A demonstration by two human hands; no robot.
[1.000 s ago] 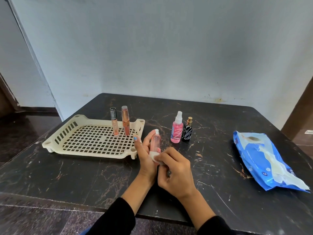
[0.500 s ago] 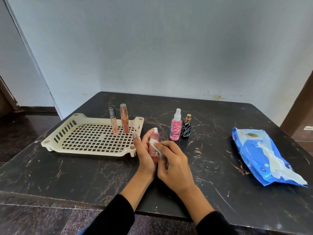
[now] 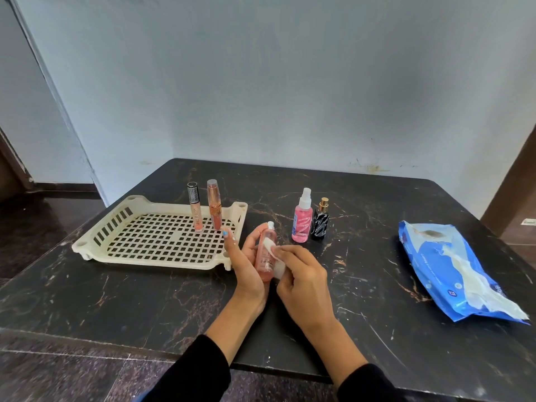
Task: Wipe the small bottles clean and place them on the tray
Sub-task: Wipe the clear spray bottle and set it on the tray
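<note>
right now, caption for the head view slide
Left hand holds peach bottle; right hand wipes it beside tray.

A glossy black marble-look table with pale veins is seen. At 10 o'clock a matt cream plastic tray with a perforated floor is set, bearing 2 glossy plastic tubes. A clear, shiny peach bottle is rubbed with a soft white wipe. At 3 o'clock a crinkled glossy blue plastic packet is laid.
</note>
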